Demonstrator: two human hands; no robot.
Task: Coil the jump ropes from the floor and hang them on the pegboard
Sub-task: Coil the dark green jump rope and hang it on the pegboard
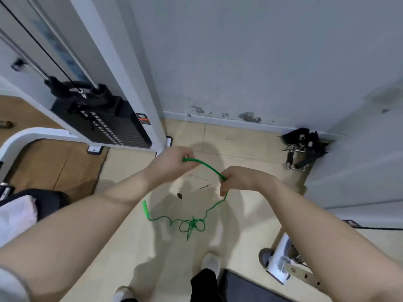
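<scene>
A green jump rope (206,167) arcs between my two hands above the pale floor. My left hand (172,163) grips one end of it, fingers curled round the handle. My right hand (236,179) pinches the cord a short way along. Below my right hand the cord drops to the floor, where it lies in a tangled knot of loops (193,224). From the knot the cord runs left to the second green handle (145,209), which lies on the floor. No pegboard is in view.
A white cable machine with a black weight stack (109,125) stands at the left against the wall. Black metal attachments (303,149) lie in the right corner. A white wheeled frame (279,260) sits at lower right. My feet (210,263) are below the rope.
</scene>
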